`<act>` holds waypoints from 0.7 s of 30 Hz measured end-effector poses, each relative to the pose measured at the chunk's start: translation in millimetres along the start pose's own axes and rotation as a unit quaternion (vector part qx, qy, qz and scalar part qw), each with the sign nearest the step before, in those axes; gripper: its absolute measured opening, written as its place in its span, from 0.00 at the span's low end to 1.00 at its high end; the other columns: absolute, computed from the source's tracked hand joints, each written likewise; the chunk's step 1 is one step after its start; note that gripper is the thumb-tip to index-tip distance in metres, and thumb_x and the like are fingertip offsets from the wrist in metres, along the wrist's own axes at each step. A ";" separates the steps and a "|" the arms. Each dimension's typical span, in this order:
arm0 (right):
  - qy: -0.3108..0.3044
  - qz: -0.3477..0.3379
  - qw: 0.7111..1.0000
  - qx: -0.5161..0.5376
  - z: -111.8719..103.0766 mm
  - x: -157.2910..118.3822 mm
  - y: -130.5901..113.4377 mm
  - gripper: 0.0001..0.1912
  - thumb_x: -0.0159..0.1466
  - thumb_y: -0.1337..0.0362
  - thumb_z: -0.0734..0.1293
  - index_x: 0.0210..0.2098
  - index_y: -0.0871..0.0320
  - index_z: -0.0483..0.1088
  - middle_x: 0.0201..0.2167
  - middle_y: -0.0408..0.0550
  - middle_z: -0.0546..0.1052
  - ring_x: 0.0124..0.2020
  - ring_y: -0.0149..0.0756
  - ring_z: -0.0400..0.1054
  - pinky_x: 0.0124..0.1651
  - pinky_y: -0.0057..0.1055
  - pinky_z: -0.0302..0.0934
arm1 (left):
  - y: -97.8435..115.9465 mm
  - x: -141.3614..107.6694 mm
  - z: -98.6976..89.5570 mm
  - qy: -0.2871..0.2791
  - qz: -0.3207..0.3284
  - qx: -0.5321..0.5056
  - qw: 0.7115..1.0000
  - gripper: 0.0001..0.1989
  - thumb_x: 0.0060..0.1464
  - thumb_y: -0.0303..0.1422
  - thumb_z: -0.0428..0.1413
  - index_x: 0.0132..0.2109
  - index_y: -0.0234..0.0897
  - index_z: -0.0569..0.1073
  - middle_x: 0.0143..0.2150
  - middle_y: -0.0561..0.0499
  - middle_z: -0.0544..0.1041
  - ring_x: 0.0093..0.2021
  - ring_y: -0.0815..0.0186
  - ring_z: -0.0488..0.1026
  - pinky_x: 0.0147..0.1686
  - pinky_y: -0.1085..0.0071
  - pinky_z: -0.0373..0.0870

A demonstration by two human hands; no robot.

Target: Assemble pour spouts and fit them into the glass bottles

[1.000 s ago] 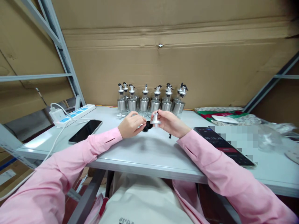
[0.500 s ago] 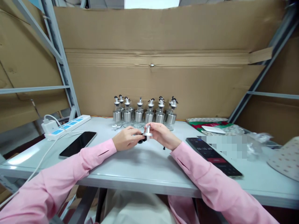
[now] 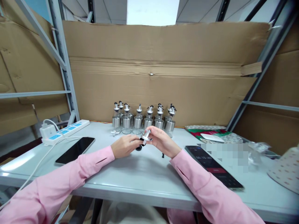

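Observation:
My right hand (image 3: 162,140) is closed on a silver pourer top (image 3: 146,136), which it holds tilted above the table. My left hand (image 3: 126,145) has its fingertips together at the lower end of the pourer, by a small black part (image 3: 141,140). Just below those fingertips is another black piece (image 3: 139,148). A small black part (image 3: 163,155) stands on the table under my right hand. Behind the hands several glass and steel bottles (image 3: 126,124) with silver and black pourer tops stand in rows. A loose clear and silver piece (image 3: 115,133) lies before the left bottles.
On the left of the white table (image 3: 130,180) are a dark phone (image 3: 76,150) and a power strip (image 3: 66,132) with a cable. A lit phone (image 3: 215,166), a white oval object (image 3: 212,137) and crumpled plastic (image 3: 257,152) lie on the right. Cardboard (image 3: 163,90) stands behind.
The view has tilted up, so everything appears lower. The pourer top has turned from nearly upright to a tilt in my right hand. My left fingers have drawn closer together at its lower end.

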State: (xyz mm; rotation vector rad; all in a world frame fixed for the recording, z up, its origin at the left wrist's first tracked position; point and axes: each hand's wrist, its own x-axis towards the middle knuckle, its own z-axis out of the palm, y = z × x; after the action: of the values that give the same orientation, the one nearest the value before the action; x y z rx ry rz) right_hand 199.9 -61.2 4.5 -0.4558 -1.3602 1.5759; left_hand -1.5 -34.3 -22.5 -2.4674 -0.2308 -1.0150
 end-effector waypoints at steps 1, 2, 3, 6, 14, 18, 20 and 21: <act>0.002 -0.008 1.000 0.002 -0.8 0.1 -0.7 0.10 0.56 0.57 0.69 0.33 0.57 0.72 0.31 0.44 0.70 0.34 0.30 0.65 0.40 0.32 0.65 | 0.0 0.3 0.1 0.016 0.004 0.000 1.000 0.08 0.60 0.27 0.44 0.43 0.34 0.66 0.36 0.47 0.75 0.31 0.69 0.70 0.31 0.73 0.67; 0.005 -0.017 1.000 0.004 -1.5 0.3 -1.5 0.10 0.56 0.57 0.69 0.33 0.57 0.72 0.31 0.43 0.70 0.34 0.30 0.65 0.41 0.33 0.65 | 0.0 0.5 0.2 0.033 0.005 -0.003 0.999 0.07 0.60 0.27 0.44 0.43 0.34 0.66 0.35 0.47 0.75 0.31 0.69 0.71 0.32 0.73 0.67; 0.010 -0.026 1.000 0.007 -2.1 0.6 -2.3 0.09 0.57 0.58 0.69 0.33 0.56 0.72 0.31 0.43 0.70 0.35 0.30 0.65 0.42 0.33 0.65 | 0.0 0.7 0.3 0.048 0.006 -0.009 0.999 0.07 0.61 0.27 0.44 0.43 0.34 0.65 0.34 0.48 0.75 0.31 0.69 0.71 0.32 0.73 0.67; 0.024 -0.038 0.999 0.012 -2.5 1.1 -4.1 0.09 0.56 0.59 0.69 0.34 0.56 0.72 0.32 0.43 0.71 0.36 0.30 0.66 0.42 0.33 0.64 | 0.0 0.4 0.8 0.078 0.000 -0.028 0.997 0.05 0.61 0.28 0.44 0.42 0.35 0.64 0.33 0.48 0.74 0.31 0.70 0.71 0.32 0.73 0.68; 0.018 -0.011 0.999 0.024 2.3 -0.2 -4.7 0.10 0.54 0.59 0.71 0.33 0.56 0.72 0.32 0.43 0.73 0.36 0.31 0.67 0.44 0.34 0.63 | -1.1 -1.1 0.3 0.085 0.009 -0.038 0.996 0.03 0.60 0.28 0.45 0.42 0.37 0.61 0.32 0.50 0.73 0.31 0.69 0.71 0.33 0.71 0.70; 0.025 -0.015 0.999 0.024 2.7 -0.3 -5.1 0.10 0.53 0.60 0.71 0.33 0.56 0.71 0.31 0.42 0.72 0.35 0.31 0.67 0.41 0.33 0.64 | -1.5 -1.8 0.0 0.086 0.011 -0.040 0.995 0.04 0.60 0.28 0.47 0.43 0.37 0.61 0.33 0.49 0.74 0.33 0.69 0.72 0.35 0.69 0.70; 0.024 -0.014 0.999 0.025 2.3 -0.1 -4.9 0.10 0.53 0.60 0.71 0.33 0.56 0.71 0.31 0.42 0.72 0.35 0.31 0.66 0.40 0.33 0.64 | -1.7 -3.2 0.9 0.085 0.003 -0.040 0.996 0.05 0.60 0.28 0.47 0.44 0.37 0.61 0.33 0.49 0.75 0.33 0.68 0.72 0.36 0.68 0.69; 0.022 -0.014 0.999 0.025 2.1 -0.1 -4.8 0.10 0.54 0.59 0.71 0.33 0.56 0.71 0.32 0.42 0.72 0.35 0.31 0.66 0.41 0.33 0.65 | -1.8 -4.0 1.5 0.082 -0.001 -0.039 0.996 0.05 0.60 0.28 0.46 0.44 0.38 0.61 0.34 0.49 0.75 0.33 0.68 0.73 0.37 0.68 0.69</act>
State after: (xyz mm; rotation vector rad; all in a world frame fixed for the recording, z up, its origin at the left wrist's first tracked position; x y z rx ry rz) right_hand 200.3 -62.9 9.4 -0.4384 -1.2861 1.5644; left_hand -4.0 -31.9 -25.6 -2.4358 -0.1412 -1.2429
